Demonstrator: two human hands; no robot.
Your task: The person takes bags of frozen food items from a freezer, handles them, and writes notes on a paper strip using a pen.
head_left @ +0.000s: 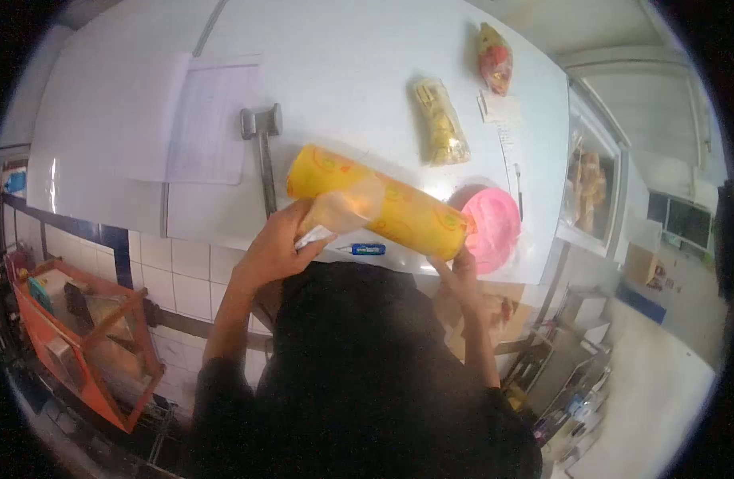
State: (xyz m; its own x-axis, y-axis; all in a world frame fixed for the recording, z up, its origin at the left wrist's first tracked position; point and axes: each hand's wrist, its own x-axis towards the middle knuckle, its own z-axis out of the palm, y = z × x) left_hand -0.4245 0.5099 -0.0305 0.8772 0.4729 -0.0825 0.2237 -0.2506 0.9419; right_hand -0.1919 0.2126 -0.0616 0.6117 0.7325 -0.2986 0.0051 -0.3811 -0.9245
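A yellow cylinder with an orange pattern (411, 211), like a wrapped roll, lies slanted across the white table near its front edge. My left hand (275, 247) is closed on a shiny, translucent tan piece (347, 206) with a whitish edge. This piece overlaps the front of the roll, and its kind is unclear. At the roll's right end, my right hand (460, 278) grips the lower edge, thumb and fingers against it. A small blue tube (367, 249) rests below the roll. Beside the right end is a round pink dish (495, 231).
A metal hammer (263, 132) lies behind my left hand, near printed sheets (211, 120). Farther back are a clear packet of yellowish pieces (441, 124), another filled bag (495, 60) and a paper strip (508, 152). An orange crate (87, 343) stands lower left.
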